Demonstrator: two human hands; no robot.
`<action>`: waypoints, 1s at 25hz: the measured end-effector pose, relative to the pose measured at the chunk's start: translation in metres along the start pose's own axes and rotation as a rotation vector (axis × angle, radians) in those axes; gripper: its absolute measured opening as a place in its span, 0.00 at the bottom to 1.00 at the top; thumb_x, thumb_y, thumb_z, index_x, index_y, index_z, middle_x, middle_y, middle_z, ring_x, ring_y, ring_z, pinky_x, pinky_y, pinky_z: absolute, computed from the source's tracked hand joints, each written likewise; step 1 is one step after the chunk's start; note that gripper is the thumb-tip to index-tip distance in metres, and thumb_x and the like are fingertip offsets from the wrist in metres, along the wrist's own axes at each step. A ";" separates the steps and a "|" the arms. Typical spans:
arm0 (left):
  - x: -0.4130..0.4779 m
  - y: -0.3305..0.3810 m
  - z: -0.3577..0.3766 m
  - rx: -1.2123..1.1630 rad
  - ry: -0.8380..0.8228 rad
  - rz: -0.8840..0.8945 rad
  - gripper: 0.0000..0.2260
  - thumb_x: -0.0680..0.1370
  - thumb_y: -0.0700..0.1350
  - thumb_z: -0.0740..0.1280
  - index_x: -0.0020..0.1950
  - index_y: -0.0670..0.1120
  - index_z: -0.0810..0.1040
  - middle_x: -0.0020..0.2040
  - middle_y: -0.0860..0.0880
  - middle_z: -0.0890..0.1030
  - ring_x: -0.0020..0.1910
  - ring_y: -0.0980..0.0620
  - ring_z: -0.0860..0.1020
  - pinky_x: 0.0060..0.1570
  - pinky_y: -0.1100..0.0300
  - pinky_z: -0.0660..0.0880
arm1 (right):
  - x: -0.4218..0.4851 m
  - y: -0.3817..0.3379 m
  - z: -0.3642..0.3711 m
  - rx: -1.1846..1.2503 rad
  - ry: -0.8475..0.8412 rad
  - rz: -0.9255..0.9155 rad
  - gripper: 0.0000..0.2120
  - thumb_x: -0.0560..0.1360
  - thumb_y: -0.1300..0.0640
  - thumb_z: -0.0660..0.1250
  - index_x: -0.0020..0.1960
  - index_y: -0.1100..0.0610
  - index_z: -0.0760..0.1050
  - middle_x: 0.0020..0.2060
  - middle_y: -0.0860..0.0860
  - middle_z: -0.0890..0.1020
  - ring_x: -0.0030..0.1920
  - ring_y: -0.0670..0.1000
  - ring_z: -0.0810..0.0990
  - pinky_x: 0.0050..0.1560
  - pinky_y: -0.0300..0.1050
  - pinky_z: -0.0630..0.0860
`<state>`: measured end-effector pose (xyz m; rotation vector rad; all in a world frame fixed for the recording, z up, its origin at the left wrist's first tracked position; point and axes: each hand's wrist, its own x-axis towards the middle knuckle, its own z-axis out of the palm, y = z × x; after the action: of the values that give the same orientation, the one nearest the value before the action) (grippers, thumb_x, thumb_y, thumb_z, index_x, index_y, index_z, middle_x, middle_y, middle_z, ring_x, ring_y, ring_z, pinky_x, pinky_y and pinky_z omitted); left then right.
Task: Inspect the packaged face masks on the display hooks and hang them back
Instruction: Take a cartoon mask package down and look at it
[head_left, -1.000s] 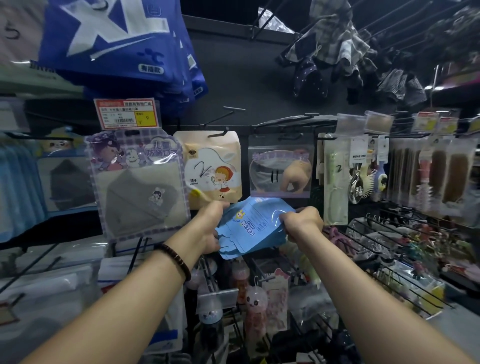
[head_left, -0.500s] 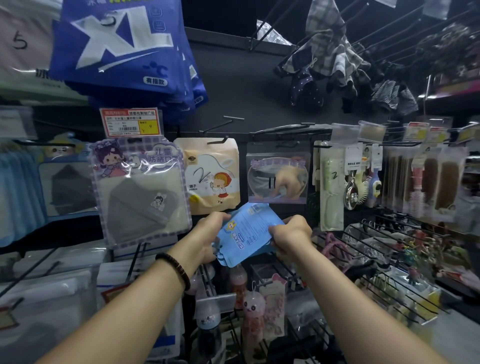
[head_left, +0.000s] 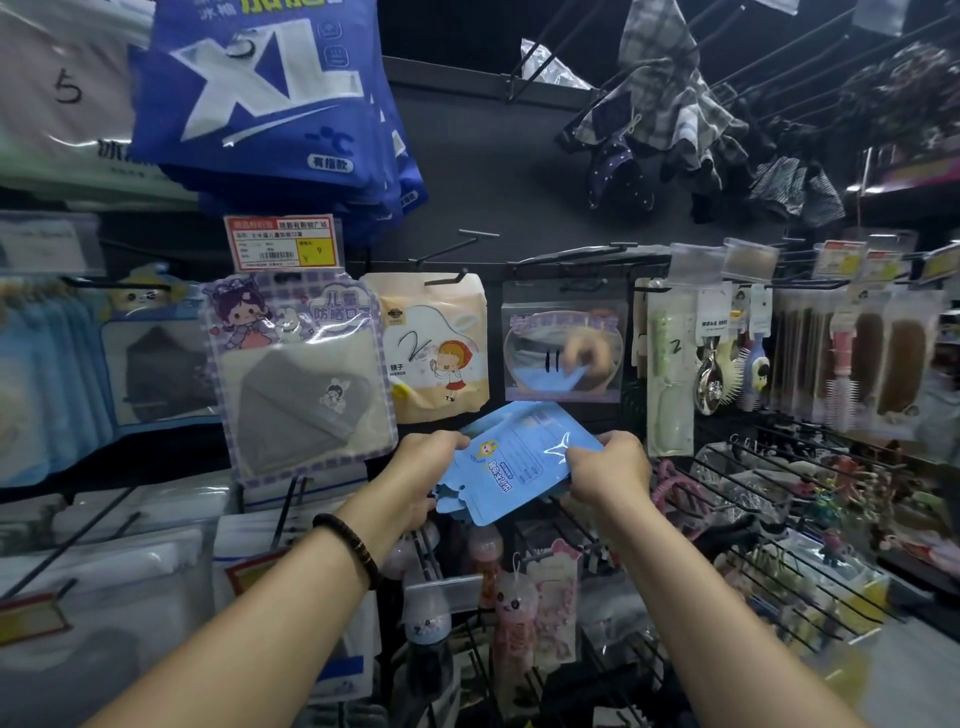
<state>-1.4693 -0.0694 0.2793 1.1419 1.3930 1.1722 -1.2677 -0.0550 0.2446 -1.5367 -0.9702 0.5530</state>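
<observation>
A stack of light-blue face mask packets (head_left: 511, 460) is held flat and tilted in front of the display wall, hanging tab pointing down-left. My left hand (head_left: 415, 478) grips the stack's left edge, thumb on top. My right hand (head_left: 608, 470) pinches the right edge. A packaged grey child's mask (head_left: 298, 384) with a purple cartoon header hangs from a hook just left of my hands. Above the packets a bare black hook (head_left: 452, 247) juts out from the panel. More blue mask packs (head_left: 47, 384) hang at far left.
Blue XL packs (head_left: 270, 104) hang overhead at left. A beige mirror pack (head_left: 434, 348), a clear pouch (head_left: 563, 348), combs and hairbrushes (head_left: 841, 358) hang in a row. Wire racks with toys (head_left: 779, 509) lie at right, and bottles and plush items (head_left: 514, 608) lie below my hands.
The blue packets have been turned flatter and shifted slightly right between both hands. My view has tilted up a little, so the shelf items sit lower in frame.
</observation>
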 end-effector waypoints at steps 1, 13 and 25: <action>-0.002 0.000 -0.001 0.012 -0.004 -0.003 0.06 0.81 0.45 0.69 0.55 0.43 0.81 0.48 0.42 0.85 0.44 0.43 0.82 0.49 0.50 0.78 | -0.003 0.003 -0.003 0.056 0.012 -0.006 0.04 0.78 0.60 0.70 0.52 0.59 0.78 0.48 0.58 0.84 0.39 0.57 0.83 0.29 0.43 0.76; -0.018 -0.020 -0.009 -0.028 0.005 0.114 0.16 0.81 0.48 0.72 0.67 0.47 0.75 0.58 0.50 0.80 0.50 0.54 0.78 0.47 0.54 0.74 | -0.053 0.051 -0.013 0.550 0.185 0.127 0.07 0.74 0.63 0.70 0.52 0.60 0.77 0.48 0.60 0.85 0.47 0.67 0.87 0.44 0.69 0.86; -0.087 -0.039 0.003 -0.321 -0.002 0.303 0.12 0.83 0.36 0.69 0.65 0.47 0.82 0.51 0.52 0.89 0.50 0.49 0.89 0.38 0.57 0.83 | -0.125 0.057 -0.029 0.513 0.261 0.020 0.07 0.79 0.52 0.74 0.52 0.54 0.79 0.46 0.54 0.87 0.43 0.56 0.86 0.53 0.62 0.83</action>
<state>-1.4603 -0.1590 0.2484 1.1444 1.0031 1.5452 -1.2974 -0.1727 0.1743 -1.1216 -0.5562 0.5479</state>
